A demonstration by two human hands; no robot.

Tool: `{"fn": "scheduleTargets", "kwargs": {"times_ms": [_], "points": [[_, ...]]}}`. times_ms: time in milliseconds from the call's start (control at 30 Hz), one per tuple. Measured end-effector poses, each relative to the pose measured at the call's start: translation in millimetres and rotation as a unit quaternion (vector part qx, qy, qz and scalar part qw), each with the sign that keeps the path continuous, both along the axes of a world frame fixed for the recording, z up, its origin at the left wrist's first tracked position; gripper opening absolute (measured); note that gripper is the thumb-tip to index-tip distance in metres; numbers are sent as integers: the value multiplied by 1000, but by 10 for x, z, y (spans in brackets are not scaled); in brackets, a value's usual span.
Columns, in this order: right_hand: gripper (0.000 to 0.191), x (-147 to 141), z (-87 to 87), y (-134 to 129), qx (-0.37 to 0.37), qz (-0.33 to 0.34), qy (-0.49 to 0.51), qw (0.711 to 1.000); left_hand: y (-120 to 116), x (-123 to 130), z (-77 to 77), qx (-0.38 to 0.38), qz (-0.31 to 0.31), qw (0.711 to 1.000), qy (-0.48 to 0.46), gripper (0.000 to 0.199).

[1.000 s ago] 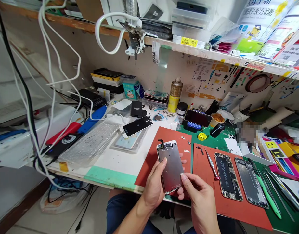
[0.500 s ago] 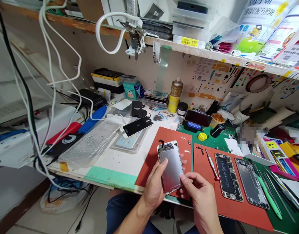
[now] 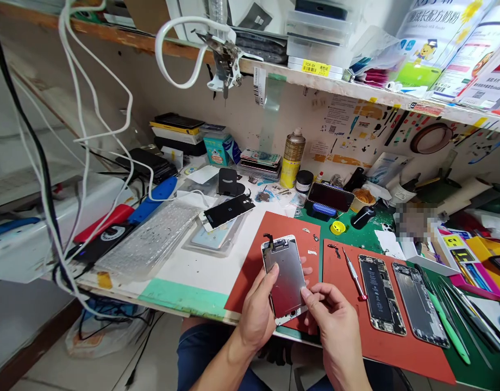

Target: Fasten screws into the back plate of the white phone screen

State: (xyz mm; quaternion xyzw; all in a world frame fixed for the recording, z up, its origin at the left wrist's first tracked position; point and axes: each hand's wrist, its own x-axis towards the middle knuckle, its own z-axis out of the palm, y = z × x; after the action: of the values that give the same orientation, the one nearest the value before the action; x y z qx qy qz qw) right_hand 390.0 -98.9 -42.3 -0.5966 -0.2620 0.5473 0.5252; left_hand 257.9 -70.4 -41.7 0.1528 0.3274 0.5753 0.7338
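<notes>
A phone screen assembly (image 3: 286, 277), its silver metal back plate facing up, is held between both hands over the front edge of the red mat (image 3: 258, 250). My left hand (image 3: 256, 309) wraps its left edge, thumb on the plate and fingertips showing past the right edge. At the lower right edge, my right hand (image 3: 331, 315) pinches it with thumb and fingers. A dark flex cable sticks up at its top left. Right of my hands lie a screwdriver (image 3: 355, 274), an opened phone body with battery (image 3: 381, 296) and a second phone housing (image 3: 420, 304).
A loose phone screen (image 3: 227, 212) rests on a plastic case at the left. Tweezers and a green pry tool (image 3: 448, 326) lie far right. A spray can (image 3: 293, 157) and an upright phone (image 3: 330, 196) stand behind. White cables (image 3: 87, 108) hang left; a shelf (image 3: 335, 81) overhangs.
The screen assembly has tilted slightly in my hands, and its plate now reflects red near the bottom. Both hands keep their grip.
</notes>
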Motion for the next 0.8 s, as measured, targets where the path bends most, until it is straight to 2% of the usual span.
{"fn": "scheduleTargets", "kwargs": {"times_ms": [133, 333, 467, 567, 800], "points": [[55, -11, -35, 2, 38, -4, -45, 998, 3, -6, 9, -5, 9, 1000, -13, 49], [60, -12, 26, -9, 21, 76, -92, 993, -3, -4, 54, -8, 4, 1000, -10, 55], [58, -31, 60, -19, 30, 65, -100, 992, -15, 2, 66, -6, 4, 999, 36, 55], [55, -20, 52, -38, 40, 71, -87, 993, -6, 5, 63, 2, 2, 997, 72, 55], [45, 100, 35, -76, 51, 180, -23, 982, 82, 16, 89, -18, 14, 998, 59, 57]]}}
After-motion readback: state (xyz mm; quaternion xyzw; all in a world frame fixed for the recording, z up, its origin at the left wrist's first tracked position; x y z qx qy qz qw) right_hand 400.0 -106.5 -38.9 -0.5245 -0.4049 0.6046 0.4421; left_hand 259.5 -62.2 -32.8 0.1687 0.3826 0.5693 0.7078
